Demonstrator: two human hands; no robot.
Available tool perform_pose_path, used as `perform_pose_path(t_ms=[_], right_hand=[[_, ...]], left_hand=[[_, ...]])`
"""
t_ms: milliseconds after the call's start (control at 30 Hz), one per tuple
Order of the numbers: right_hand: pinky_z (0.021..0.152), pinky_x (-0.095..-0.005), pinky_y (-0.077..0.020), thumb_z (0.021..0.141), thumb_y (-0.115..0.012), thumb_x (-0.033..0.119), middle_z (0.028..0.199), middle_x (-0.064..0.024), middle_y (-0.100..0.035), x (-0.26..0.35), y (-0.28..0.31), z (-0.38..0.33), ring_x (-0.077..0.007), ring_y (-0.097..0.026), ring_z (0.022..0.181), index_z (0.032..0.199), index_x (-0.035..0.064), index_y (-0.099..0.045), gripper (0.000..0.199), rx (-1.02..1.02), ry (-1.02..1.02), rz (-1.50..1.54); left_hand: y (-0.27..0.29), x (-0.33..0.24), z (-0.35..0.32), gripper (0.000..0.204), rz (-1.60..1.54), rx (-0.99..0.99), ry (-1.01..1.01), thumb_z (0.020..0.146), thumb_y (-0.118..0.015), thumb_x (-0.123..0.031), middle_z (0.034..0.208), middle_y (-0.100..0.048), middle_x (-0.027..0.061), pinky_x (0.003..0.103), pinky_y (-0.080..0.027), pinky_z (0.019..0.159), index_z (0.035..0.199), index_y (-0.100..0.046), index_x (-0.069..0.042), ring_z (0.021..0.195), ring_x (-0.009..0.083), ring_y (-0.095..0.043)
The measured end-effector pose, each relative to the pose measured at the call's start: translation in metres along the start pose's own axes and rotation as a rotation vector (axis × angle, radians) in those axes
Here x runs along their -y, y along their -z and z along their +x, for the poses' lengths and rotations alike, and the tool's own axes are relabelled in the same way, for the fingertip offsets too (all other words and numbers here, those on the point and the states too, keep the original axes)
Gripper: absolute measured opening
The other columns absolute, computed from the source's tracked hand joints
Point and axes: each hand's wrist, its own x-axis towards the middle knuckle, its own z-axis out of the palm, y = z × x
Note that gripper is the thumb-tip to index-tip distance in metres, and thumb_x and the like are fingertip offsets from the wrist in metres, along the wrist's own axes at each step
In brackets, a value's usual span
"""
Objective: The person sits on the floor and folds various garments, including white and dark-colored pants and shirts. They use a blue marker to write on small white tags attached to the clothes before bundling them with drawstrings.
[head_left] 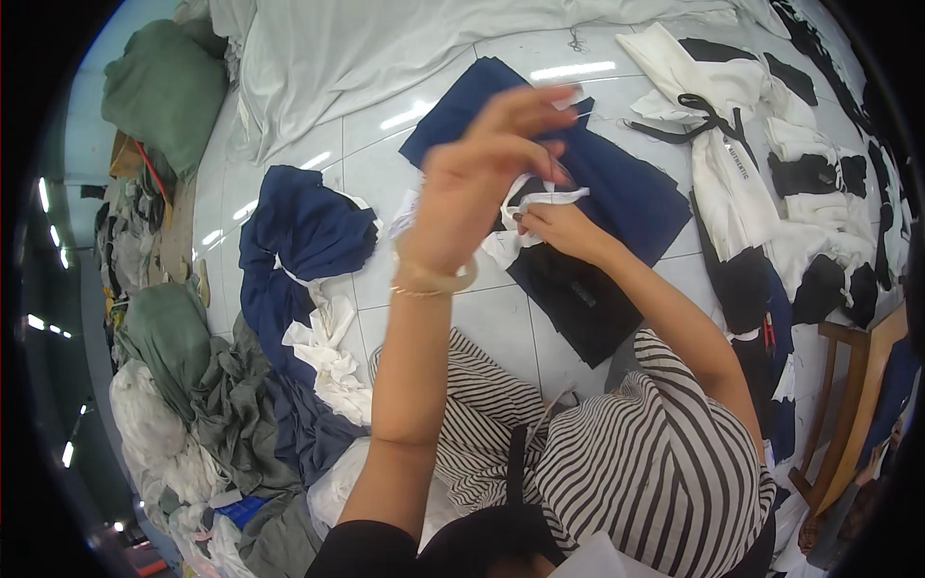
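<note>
My left hand (487,164) is raised over the cloth, close to the view and slightly blurred. Its fingers are bent, with gaps showing between some of them; I cannot make out whether they hold something small. A pale bangle (434,277) circles that wrist. Lower down, my right hand (562,231) is closed on the white edging of a black garment (578,303), which lies partly over spread navy cloth (631,197). Part of the edging is hidden behind my left hand. A thin pale thread (602,118) shows near the left fingertips.
White garments with black parts (742,183) lie to the right, near a wooden chair (838,405). Bunched navy cloth (303,226) and white cloth (332,347) lie on the left. Beyond are grey-green piles (173,96) and a large white sheet (356,58) over the tiled floor.
</note>
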Motion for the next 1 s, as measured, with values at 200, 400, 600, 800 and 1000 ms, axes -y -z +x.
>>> perform_pose_path(t_ms=[200, 400, 600, 800, 1000], right_hand=[[0.069, -0.0294, -0.0457, 0.091, -0.055, 0.018, 0.074, -0.0074, -0.065, -0.011, 0.006, -0.003, -0.0135, -0.058, 0.071, 0.088, 0.0004, -0.072, 0.025, -0.01, -0.106, 0.259], [0.064, -0.026, -0.0426, 0.092, -0.058, 0.018, 0.073, -0.0017, -0.061, -0.02, 0.013, -0.004, -0.0067, -0.052, 0.07, 0.093, -0.0013, -0.072, 0.024, -0.024, -0.172, 0.29], [0.067, -0.0249, -0.0445, 0.088, -0.059, 0.011, 0.075, -0.0023, -0.065, -0.022, 0.021, -0.008, -0.0086, -0.054, 0.07, 0.089, -0.0034, -0.071, 0.019, -0.028, -0.188, 0.46], [0.073, -0.0237, -0.0451, 0.087, -0.058, 0.008, 0.081, -0.0042, -0.066, -0.013, 0.025, -0.008, -0.0102, -0.058, 0.076, 0.092, -0.0019, -0.072, 0.018, 0.05, -0.175, 0.466], [0.076, -0.026, -0.0486, 0.083, -0.062, 0.004, 0.085, -0.0071, -0.069, -0.013, 0.034, -0.008, -0.0133, -0.064, 0.084, 0.091, -0.002, -0.069, 0.013, 0.066, -0.128, 0.466]], left_hand=[[0.047, 0.026, -0.004, 0.016, 0.355, -0.209, 0.265, 0.091, -0.054, -0.017, 0.122, -0.06, 0.0093, 0.044, -0.044, 0.098, 0.099, -0.066, -0.01, 0.112, 0.0256, -0.057], [0.042, 0.102, -0.071, 0.011, 1.413, 0.064, 0.17, 0.079, -0.069, -0.014, 0.109, -0.061, 0.0031, 0.037, -0.042, 0.088, 0.087, -0.067, -0.007, 0.108, 0.0251, -0.054], [0.046, 0.048, -0.117, 0.021, 1.198, 0.279, 0.483, 0.085, -0.067, -0.025, 0.103, -0.062, 0.0102, 0.041, -0.044, 0.084, 0.088, -0.067, -0.004, 0.102, 0.0283, -0.056], [0.003, -0.048, -0.171, 0.031, 0.727, 0.77, 1.016, 0.088, -0.067, -0.029, 0.101, -0.066, 0.0142, 0.037, -0.048, 0.088, 0.109, -0.069, -0.005, 0.097, 0.0289, -0.063], [0.023, -0.034, -0.144, 0.029, 0.975, 0.208, 0.918, 0.088, -0.066, -0.018, 0.103, -0.066, 0.0162, 0.037, -0.05, 0.085, 0.114, -0.066, -0.004, 0.094, 0.0296, -0.064]])
